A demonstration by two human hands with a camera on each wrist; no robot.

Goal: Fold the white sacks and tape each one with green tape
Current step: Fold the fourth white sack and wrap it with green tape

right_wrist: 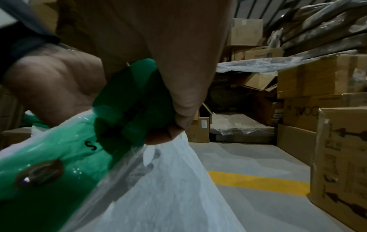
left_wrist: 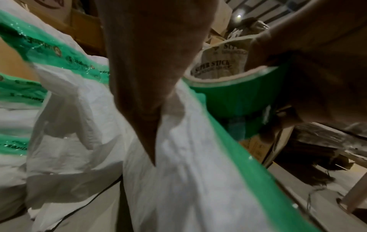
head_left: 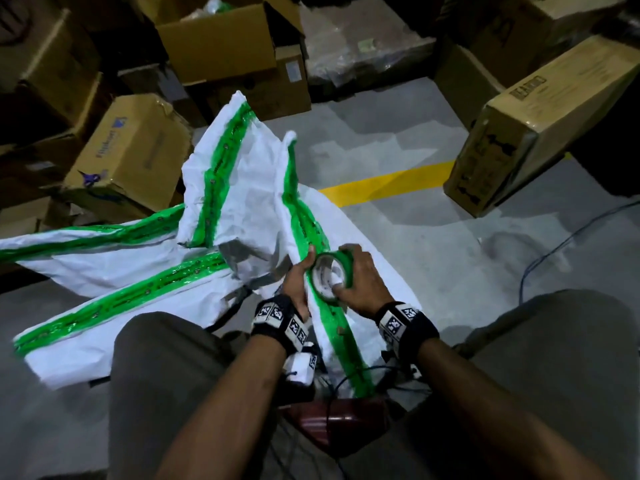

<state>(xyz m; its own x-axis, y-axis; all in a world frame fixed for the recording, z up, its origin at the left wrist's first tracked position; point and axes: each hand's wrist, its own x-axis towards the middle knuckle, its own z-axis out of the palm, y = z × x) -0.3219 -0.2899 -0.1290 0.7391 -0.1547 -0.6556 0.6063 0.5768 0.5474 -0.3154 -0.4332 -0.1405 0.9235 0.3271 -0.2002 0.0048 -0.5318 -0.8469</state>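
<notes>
A crumpled white sack (head_left: 256,202) rises from between my knees toward the boxes, with a strip of green tape (head_left: 341,327) along its folded edge. My left hand (head_left: 299,278) grips that folded edge, thumb lying along the tape. My right hand (head_left: 362,284) holds the green tape roll (head_left: 332,275) against the strip, right beside the left hand. In the left wrist view the roll (left_wrist: 238,97) stands by the sack (left_wrist: 188,172). In the right wrist view my fingers (right_wrist: 178,78) wrap the roll (right_wrist: 129,97) above the sack (right_wrist: 168,196).
Two more taped white sacks (head_left: 104,251) (head_left: 104,337) lie on the grey floor at left. Cardboard boxes (head_left: 131,150) crowd the left and back; a large box (head_left: 540,126) leans at right. A yellow floor line (head_left: 388,181), a blue cable (head_left: 554,251) and a dark red object (head_left: 346,420) between my legs.
</notes>
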